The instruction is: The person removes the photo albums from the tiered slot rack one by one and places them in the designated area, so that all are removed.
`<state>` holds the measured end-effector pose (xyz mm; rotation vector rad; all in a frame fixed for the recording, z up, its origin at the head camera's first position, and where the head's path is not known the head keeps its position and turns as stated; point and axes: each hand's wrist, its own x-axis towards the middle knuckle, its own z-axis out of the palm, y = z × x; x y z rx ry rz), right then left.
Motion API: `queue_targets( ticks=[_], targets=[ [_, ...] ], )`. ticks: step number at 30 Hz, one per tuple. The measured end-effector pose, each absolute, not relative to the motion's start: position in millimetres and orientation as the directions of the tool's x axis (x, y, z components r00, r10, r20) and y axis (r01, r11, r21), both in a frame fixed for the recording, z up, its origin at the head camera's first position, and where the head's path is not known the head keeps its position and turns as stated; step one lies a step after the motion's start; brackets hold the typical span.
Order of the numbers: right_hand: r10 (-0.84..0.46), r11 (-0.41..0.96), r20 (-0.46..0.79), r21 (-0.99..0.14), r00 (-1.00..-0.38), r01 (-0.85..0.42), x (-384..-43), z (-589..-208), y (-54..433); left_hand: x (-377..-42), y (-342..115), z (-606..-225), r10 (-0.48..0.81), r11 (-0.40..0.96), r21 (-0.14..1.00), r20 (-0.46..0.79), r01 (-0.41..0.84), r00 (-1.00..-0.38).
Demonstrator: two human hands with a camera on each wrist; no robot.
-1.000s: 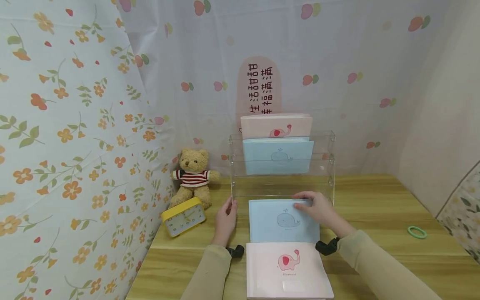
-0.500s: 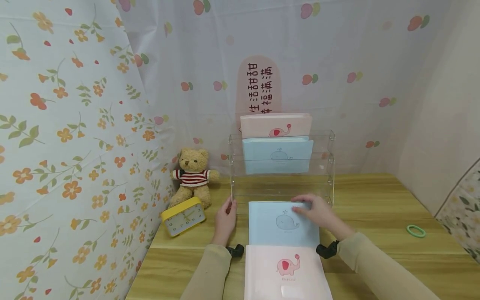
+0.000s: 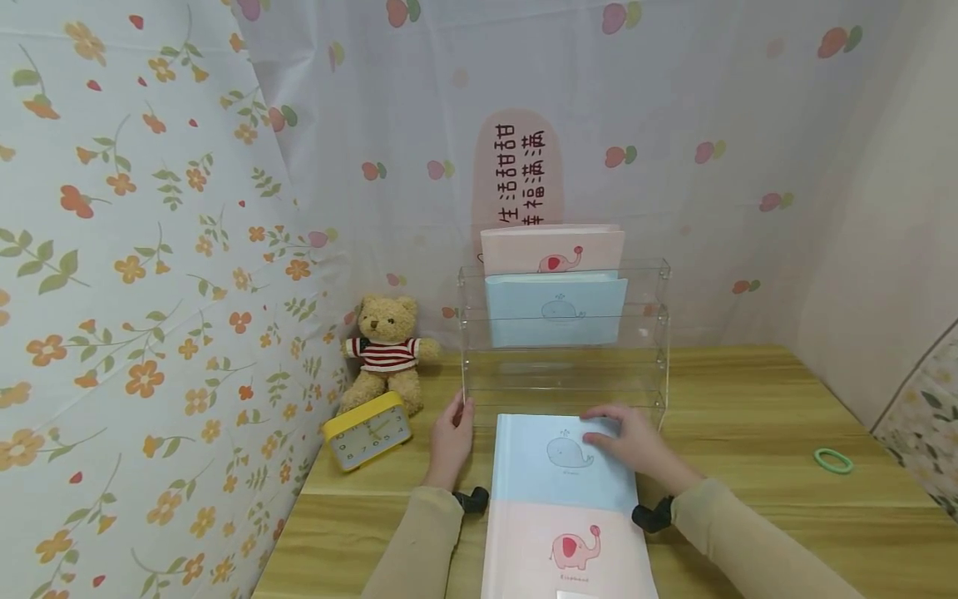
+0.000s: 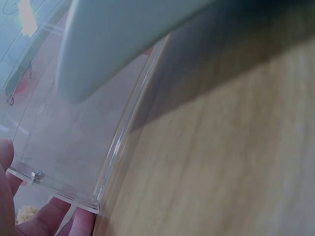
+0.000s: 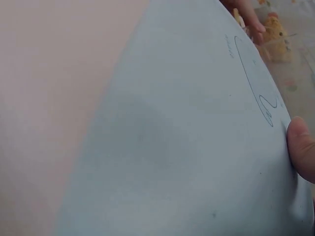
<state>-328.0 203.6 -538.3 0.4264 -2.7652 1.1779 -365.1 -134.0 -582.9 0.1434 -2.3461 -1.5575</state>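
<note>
My right hand [image 3: 632, 441] pinches the top right edge of a light-blue notebook [image 3: 524, 457] with a whale drawing; in the right wrist view the thumb [image 5: 301, 147] lies on its cover. Just in front of it lies a pink notebook [image 3: 524, 553] with an elephant, overlapping the blue one in the head view. My left hand [image 3: 451, 441] grips the lower left side of a clear acrylic rack [image 3: 561, 374], thumb and fingers either side of its edge [image 4: 59, 189]. Upright in the rack's upper tiers stand another blue notebook [image 3: 516, 312] and a pink notebook [image 3: 516, 252].
On the wooden table [image 3: 748, 433], a teddy bear [image 3: 385, 341] in a striped shirt sits left of the rack. A yellow alarm clock [image 3: 368, 433] leans in front of it. A green ring [image 3: 833, 461] lies at the right. Patterned curtains [image 3: 651, 83] hang behind and left.
My right hand has moved slightly toward me with the blue notebook, whose top edge is now farther from the rack. The pink notebook has shifted toward me too. My left hand stays on the rack.
</note>
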Motion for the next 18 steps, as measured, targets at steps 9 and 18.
queue_targets(
  ticks=[9, 18],
  targets=[
    [-0.205, 0.676, 0.248, -0.664, -0.947, -0.320, -328.4, -546.1, 199.1, -363.0, -134.8, -579.9, -0.241, 0.343, 0.936, 0.163, 0.073, -0.957],
    [-0.196, 0.693, 0.213, -0.661, -0.957, -0.289, -329.0, -549.7, 197.5, -360.4, -134.0, -578.0, -0.236, 0.335, 0.940, 0.146, 0.061, -0.961]
  ],
)
